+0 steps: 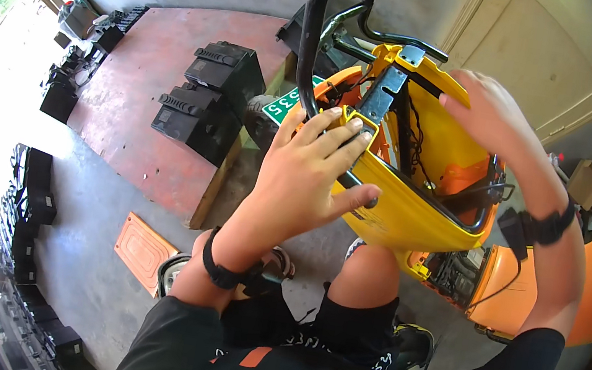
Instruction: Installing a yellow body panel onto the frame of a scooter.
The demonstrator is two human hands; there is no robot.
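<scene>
A yellow scooter body panel (pixel 399 215) stands in front of me, curving round an opening with black wires (pixel 417 130) inside. My left hand (pixel 298 174) lies over its near left edge, fingers spread and stretched, with the fingertips by a yellow bracket below the metal bar (pixel 384 94). At the far right side, my right hand (pixel 487 111) grips the panel's upper rim, its thumb toward the inside; some of its fingers are hidden. Black tubular rails (pixel 314 33) rise at the back. A green number plate (pixel 281 107) shows just beyond my left hand.
Two black battery boxes (pixel 198 119) rest on a reddish board (pixel 125 88) to the left. An orange panel (pixel 145 250) lies on the floor. An orange scooter part (pixel 507 292) is at the right, and several black boxes (pixel 32 190) line the far left.
</scene>
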